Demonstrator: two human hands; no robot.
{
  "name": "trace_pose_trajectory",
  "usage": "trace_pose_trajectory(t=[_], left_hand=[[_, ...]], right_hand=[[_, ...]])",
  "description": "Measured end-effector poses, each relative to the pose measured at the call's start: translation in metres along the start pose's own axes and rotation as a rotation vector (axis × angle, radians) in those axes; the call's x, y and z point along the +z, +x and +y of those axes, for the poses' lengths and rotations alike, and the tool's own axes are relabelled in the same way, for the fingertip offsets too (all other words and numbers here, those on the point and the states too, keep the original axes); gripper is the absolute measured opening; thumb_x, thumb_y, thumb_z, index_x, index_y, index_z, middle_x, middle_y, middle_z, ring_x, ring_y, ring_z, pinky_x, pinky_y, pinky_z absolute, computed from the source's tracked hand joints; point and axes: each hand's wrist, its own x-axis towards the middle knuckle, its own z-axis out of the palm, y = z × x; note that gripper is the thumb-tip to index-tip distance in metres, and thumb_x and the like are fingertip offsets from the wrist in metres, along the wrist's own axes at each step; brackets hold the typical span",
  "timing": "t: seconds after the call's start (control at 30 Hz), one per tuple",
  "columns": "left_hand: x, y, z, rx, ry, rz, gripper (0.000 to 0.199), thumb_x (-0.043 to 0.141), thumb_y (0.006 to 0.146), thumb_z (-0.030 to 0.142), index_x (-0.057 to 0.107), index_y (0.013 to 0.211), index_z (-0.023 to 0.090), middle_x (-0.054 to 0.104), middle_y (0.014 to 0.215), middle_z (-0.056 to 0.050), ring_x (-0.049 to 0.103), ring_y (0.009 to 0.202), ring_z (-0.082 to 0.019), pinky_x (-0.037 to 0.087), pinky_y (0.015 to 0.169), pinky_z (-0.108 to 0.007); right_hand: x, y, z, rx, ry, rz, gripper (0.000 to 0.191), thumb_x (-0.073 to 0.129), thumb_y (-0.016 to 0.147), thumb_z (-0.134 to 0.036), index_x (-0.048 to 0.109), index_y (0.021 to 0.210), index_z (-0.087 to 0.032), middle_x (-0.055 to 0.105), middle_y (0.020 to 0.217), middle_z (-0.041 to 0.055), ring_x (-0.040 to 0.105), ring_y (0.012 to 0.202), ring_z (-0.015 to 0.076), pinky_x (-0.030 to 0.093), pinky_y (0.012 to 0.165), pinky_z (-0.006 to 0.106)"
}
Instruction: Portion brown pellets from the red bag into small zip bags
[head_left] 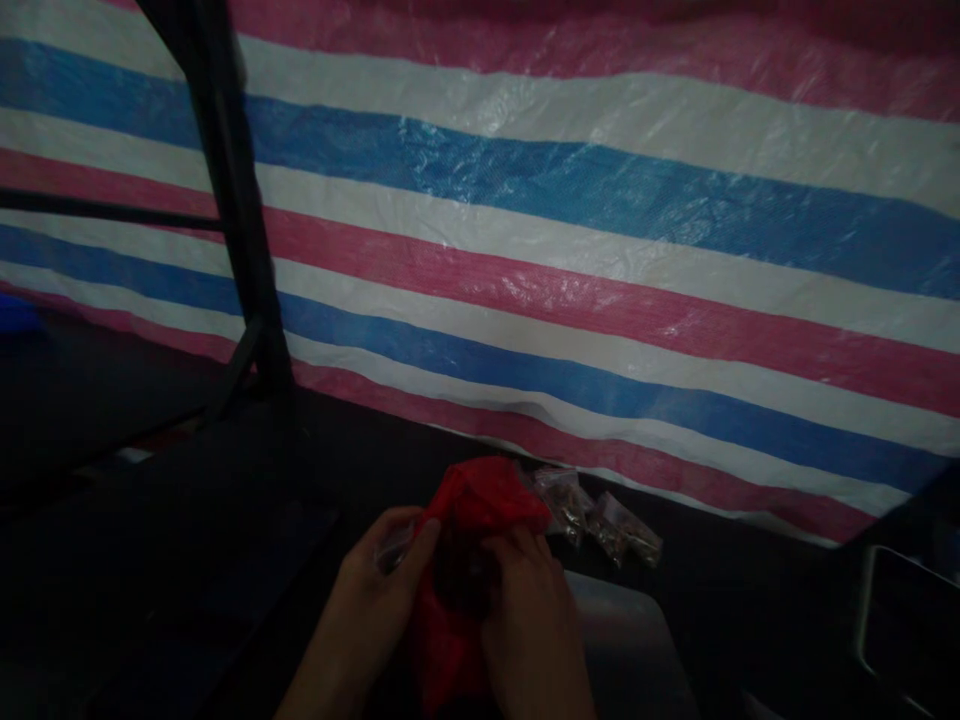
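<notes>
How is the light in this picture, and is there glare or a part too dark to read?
Head view: brighter above, dim below; glare patches on the striped sheet; inside the red bag, nearly black; left hand and right hand shadowed, edges soft.

Head-worn camera (close) looks forward and down over hands.

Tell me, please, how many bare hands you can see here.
2: the left hand touching the left of the red bag, and the right hand at its right. No others show, though darkness could hide some.
</notes>
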Motion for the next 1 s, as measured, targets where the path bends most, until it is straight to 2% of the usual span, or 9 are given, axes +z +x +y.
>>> trace_pose_trajectory(t=[0.1, 0.23, 0.37, 0.47, 0.57, 0.63, 0.8, 0.9, 1.0], left_hand=[[-0.006, -0.001, -0.008, -0.056, -0.122, -0.026, 0.064, 0.087, 0.065, 0.068, 0.07, 0.105, 0.021, 0.08, 0.093, -0.003, 0.076, 0.082, -0.023, 0.061, 0.07, -0.029], [-0.012, 0.002, -0.015, -0.083, -0.174, -0.061, 0.065, 0.088, 0.068, 0.067, 0.068, 0.11, 0.022, 0.08, 0.097, -0.002, 0.077, 0.089, -0.024, 0.061, 0.073, -0.029], [-0.011, 0.004, -0.016, -0.086, -0.169, -0.073, 0.069, 0.09, 0.065, 0.068, 0.069, 0.111, 0.021, 0.079, 0.097, -0.002, 0.076, 0.085, -0.023, 0.061, 0.071, -0.028], [-0.011, 0.004, -0.019, -0.075, -0.171, -0.087, 0.063, 0.084, 0.075, 0.067, 0.066, 0.116, 0.023, 0.078, 0.101, -0.001, 0.076, 0.087, -0.021, 0.061, 0.074, -0.027], [-0.013, 0.005, -0.022, -0.016, -0.13, -0.107, 0.056, 0.081, 0.079, 0.064, 0.066, 0.114, 0.022, 0.078, 0.103, -0.002, 0.075, 0.088, -0.02, 0.062, 0.075, -0.027], [-0.014, 0.006, -0.024, 0.053, -0.08, -0.107, 0.053, 0.08, 0.079, 0.063, 0.066, 0.11, 0.022, 0.078, 0.104, -0.004, 0.075, 0.092, -0.022, 0.062, 0.077, -0.028], [-0.016, 0.009, -0.025, 0.243, 0.089, -0.015, 0.049, 0.079, 0.078, 0.052, 0.062, 0.116, 0.026, 0.076, 0.107, -0.003, 0.075, 0.103, -0.025, 0.062, 0.084, -0.033], [-0.019, 0.009, -0.026, 0.294, 0.206, -0.041, 0.037, 0.076, 0.079, 0.051, 0.065, 0.105, 0.026, 0.075, 0.1, -0.003, 0.074, 0.096, -0.025, 0.061, 0.081, -0.035], [-0.023, 0.008, -0.027, 0.324, 0.313, -0.104, 0.03, 0.072, 0.083, 0.049, 0.067, 0.101, 0.026, 0.075, 0.095, -0.004, 0.073, 0.09, -0.026, 0.059, 0.078, -0.036]], right_hand=[[0.004, 0.0, 0.0, -0.031, 0.118, 0.013, 0.059, 0.051, 0.073, 0.007, 0.081, 0.113, -0.023, 0.077, 0.126, 0.0089, 0.066, 0.124, 0.0315, 0.048, 0.108, 0.047], [0.006, -0.001, 0.002, 0.0, 0.232, 0.063, 0.056, 0.055, 0.073, 0.006, 0.08, 0.113, -0.023, 0.078, 0.122, 0.0092, 0.068, 0.121, 0.0313, 0.048, 0.105, 0.045], [0.008, -0.003, -0.001, 0.016, 0.265, 0.056, 0.052, 0.056, 0.074, 0.006, 0.079, 0.11, -0.025, 0.08, 0.115, 0.0083, 0.071, 0.112, 0.0322, 0.05, 0.099, 0.045], [0.009, -0.005, -0.008, -0.024, 0.246, 0.034, 0.053, 0.053, 0.074, 0.007, 0.079, 0.107, -0.025, 0.08, 0.113, 0.0074, 0.071, 0.11, 0.0329, 0.05, 0.095, 0.046], [0.01, -0.005, -0.008, -0.085, 0.281, 0.052, 0.056, 0.052, 0.071, 0.008, 0.079, 0.104, -0.027, 0.08, 0.111, 0.005, 0.07, 0.109, 0.0321, 0.049, 0.096, 0.045], [0.01, -0.002, -0.003, -0.096, 0.385, 0.063, 0.051, 0.055, 0.073, 0.005, 0.079, 0.104, -0.029, 0.08, 0.11, 0.0033, 0.071, 0.108, 0.0307, 0.05, 0.097, 0.044], [0.007, 0.005, 0.008, -0.051, 0.652, 0.099, 0.043, 0.062, 0.083, -0.006, 0.077, 0.115, -0.029, 0.078, 0.121, 0.004, 0.07, 0.116, 0.0282, 0.051, 0.105, 0.044], [-0.001, 0.004, 0.001, -0.108, 0.727, 0.117, 0.041, 0.064, 0.087, -0.01, 0.076, 0.12, -0.03, 0.076, 0.125, 0.0035, 0.07, 0.12, 0.0254, 0.051, 0.109, 0.042], [-0.007, 0.0, -0.013, -0.214, 0.708, 0.121, 0.043, 0.06, 0.087, -0.006, 0.077, 0.118, -0.03, 0.074, 0.125, 0.0028, 0.07, 0.119, 0.0215, 0.055, 0.105, 0.035]])
